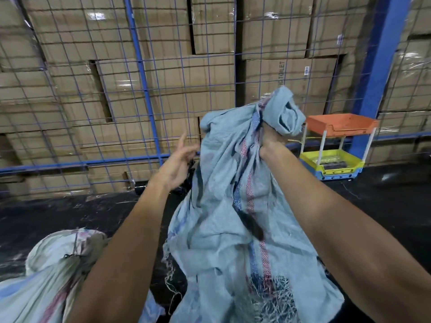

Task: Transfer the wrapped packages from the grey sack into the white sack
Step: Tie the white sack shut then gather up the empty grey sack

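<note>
The grey woven sack [224, 206], with blue and red stripes and a frayed lower edge, hangs lifted in front of me. My right hand [271, 138] grips a bunched fold of it near the top. My left hand [179, 164] is beside the sack's left edge, fingers loosely spread, holding nothing. The white sack [53, 264] lies at the lower left, its top gathered and bulging. No wrapped packages show; something dark sits behind the grey sack near my left hand.
A blue wire mesh fence [140, 73] stands ahead, with stacked cardboard boxes [177, 78] behind it. A small rack with an orange tray [340, 123] over a yellow tray [331, 159] stands at the right by a blue post [382, 66]. The floor is dark.
</note>
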Tool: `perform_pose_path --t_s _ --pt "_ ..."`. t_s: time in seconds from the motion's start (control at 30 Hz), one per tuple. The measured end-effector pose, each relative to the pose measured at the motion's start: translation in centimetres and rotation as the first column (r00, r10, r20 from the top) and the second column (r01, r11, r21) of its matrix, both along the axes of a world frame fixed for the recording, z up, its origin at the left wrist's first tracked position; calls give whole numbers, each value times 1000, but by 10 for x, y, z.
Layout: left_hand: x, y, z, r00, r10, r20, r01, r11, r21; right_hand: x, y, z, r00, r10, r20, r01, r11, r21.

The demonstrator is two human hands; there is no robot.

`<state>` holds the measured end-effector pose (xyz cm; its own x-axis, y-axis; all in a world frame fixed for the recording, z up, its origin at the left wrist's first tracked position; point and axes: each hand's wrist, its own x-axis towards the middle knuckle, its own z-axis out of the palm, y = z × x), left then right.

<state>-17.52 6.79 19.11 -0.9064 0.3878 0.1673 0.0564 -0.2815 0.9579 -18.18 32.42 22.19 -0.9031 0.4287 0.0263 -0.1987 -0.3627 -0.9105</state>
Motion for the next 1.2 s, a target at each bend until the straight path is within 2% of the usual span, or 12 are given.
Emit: perform_pose_path --t_s 0.1,0.23,0.33,0.47,0.57,0.67,0.77,0.83,0.87,0.97,1.0,1.2 --pt "10 25 37 976 16 -216 -69 969 -238 21 -26 7 991 135 11 -134 989 -56" --pt "-4 32 62 852 469 -232 -463 882 84 70 -41 15 846 480 234 -527 818 229" --pt "-21 19 81 951 306 38 -305 919 249 74 -30 5 815 519 257 -573 786 232" --pt "-8 31 82 988 80 132 -75 996 -42 76 -44 0 812 569 133 -583 801 133" --pt "-4 39 83 985 173 19 -167 968 -189 79 -53 -4 790 589 173 -611 779 139" --pt "-16 34 80 819 518 -248 -572 771 -279 73 -50 -8 828 534 173 -559 813 165" --pt "3 32 76 601 689 -404 -743 668 33 57 -42 -9 960 235 153 -265 937 227" --pt "19 33 72 561 396 -727 -594 804 -20 30 -28 -21 988 63 138 -100 955 279" --pt "26 36 67 585 85 -807 -473 843 -255 20 -25 -26 988 38 150 -82 950 301" --pt "33 41 38 612 -533 -584 -421 405 -811 40 -37 -11 943 198 267 -278 911 305" --pt "30 40 25 613 -548 -569 -480 314 -819 49 -44 -6 910 264 321 -368 871 326" --pt "19 33 23 792 -417 -446 -345 297 -890 67 -47 -25 782 301 546 -578 678 455"
